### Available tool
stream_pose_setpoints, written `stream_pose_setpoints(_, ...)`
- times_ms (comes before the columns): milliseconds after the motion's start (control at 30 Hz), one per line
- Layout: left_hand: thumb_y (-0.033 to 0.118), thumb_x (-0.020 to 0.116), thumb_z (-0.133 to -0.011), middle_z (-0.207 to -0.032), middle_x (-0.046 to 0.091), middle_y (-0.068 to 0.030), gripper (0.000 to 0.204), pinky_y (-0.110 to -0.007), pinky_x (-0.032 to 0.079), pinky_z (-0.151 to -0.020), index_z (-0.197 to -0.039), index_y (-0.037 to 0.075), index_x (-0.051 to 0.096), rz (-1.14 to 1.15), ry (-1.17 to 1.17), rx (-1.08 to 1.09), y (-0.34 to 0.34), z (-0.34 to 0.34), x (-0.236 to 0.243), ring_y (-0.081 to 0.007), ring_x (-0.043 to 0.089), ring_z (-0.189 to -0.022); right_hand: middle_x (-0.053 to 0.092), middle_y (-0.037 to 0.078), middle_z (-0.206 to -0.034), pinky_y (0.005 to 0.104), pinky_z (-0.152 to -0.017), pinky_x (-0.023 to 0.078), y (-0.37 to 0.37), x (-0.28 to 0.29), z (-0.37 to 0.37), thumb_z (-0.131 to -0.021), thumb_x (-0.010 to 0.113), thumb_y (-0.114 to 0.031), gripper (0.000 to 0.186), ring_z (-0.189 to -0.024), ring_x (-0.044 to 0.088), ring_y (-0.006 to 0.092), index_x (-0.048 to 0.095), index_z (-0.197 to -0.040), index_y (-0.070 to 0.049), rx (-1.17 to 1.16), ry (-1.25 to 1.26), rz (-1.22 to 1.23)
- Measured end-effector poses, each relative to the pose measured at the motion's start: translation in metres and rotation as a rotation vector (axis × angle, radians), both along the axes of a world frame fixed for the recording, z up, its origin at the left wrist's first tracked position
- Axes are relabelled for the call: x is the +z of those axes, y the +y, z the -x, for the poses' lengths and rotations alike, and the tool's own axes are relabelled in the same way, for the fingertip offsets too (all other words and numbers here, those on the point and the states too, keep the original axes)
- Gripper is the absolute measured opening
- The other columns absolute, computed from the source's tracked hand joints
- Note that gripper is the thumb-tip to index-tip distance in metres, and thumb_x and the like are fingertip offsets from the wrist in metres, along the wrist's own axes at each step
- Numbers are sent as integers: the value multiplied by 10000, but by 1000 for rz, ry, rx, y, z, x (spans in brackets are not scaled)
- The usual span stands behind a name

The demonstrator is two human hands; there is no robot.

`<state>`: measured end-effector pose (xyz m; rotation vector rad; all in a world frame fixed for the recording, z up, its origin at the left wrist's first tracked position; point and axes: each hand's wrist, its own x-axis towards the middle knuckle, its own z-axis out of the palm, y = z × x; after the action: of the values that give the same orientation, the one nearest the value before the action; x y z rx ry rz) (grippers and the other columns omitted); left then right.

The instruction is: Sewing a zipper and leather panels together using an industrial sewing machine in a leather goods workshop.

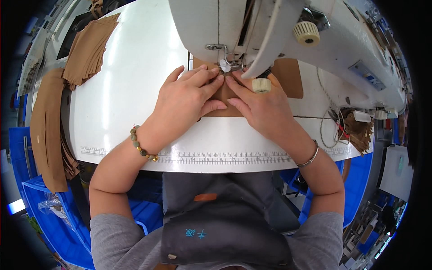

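Observation:
A piece of brown fabric [289,80] lies flat on the white table beneath the needle area [227,64] of a white sewing machine [274,27]. My left hand [186,96] rests on the fabric's left part, its fingers stretched out toward the needle and its thumb pointing right. From the other side, my right hand [265,108] presses on the cloth with index finger and thumb extended. The two index fingertips nearly meet just in front of the presser foot. Part of my right hand's fingers is hidden behind the machine's thread guard and cream knob [261,85].
Stacked brown fabric pieces [90,49] lie at the far left, and more strips [47,130] hang over the table's left edge. A printed ruler [216,159] runs along the front edge. Cords and a brown bundle [360,135] sit at right. Blue bins [58,216] stand below.

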<state>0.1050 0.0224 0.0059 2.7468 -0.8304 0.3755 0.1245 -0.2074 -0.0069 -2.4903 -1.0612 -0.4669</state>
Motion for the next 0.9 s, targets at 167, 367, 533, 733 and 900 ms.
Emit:
stream_pose_setpoints(167,479,698,-909,-1357,674,-45,559,-506,467,-1101,-1312,94,724,-4,6,-2,-1,0,1,-247,624,-1298,710,131,-1330,450,-1079,460,-4,4,0,-921,755,-258,473,-1246,645,312,704,-1352,-70,-1,27,127)
stream_pose_setpoints(367,455,751,-845,-1233,725,-47,574,-400,503,-1055,-1287,89,747,15,-87,-18,0,-1,0,-251,671,-1174,709,130,-1254,485,-1105,447,-1,0,0,-891,776,-266,388,-1235,633,301,738,-1222,-68,3,14,49)
stream_pose_setpoints(533,495,678,-927,-1381,675,-39,546,-504,460,-1113,-1310,109,729,-15,17,13,1,-2,-1,-246,622,-1310,707,122,-1172,520,-1138,428,-1,-3,-2,-868,787,-283,326,-1231,615,286,761,-1113,-69,6,7,7)
stream_pose_setpoints(733,446,764,-853,-1179,738,-66,557,-429,482,-1092,-1283,91,745,38,-80,-11,0,-2,-1,-263,677,-1129,710,140,-1208,527,-1167,397,-16,3,-12,-895,756,-273,310,-1261,625,289,758,-1129,-70,-90,-7,96)
stream_pose_setpoints(900,386,759,-886,-1199,729,-68,483,-439,475,-1095,-1260,80,748,16,-107,2,-1,4,-1,-280,662,-1136,725,200,-1263,541,-1176,383,-14,9,-2,-893,731,-254,346,-1214,660,307,740,-1105,20,-151,-96,171)
